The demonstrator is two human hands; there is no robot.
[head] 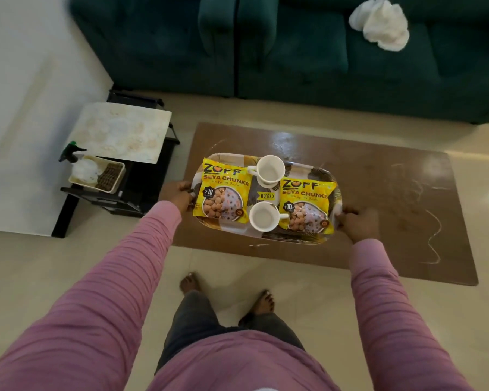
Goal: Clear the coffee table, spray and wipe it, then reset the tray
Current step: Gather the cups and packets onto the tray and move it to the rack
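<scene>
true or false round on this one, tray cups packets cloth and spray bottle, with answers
1. Both the left hand and the right hand grip the tray. True.
2. The tray carries three cups. False: two white cups.
3. Two yellow packets lie on the tray. True.
4. The white cloth lies on the tray. False: it lies on the green sofa.
5. The spray bottle stands on the sofa. False: it sits in a basket on the left.

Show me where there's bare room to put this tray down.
Bare: the coffee table right of the tray, though marked; the side table top; the sofa seat left of the cloth. Crowded: the lower shelf, with basket and spray bottle.
</scene>
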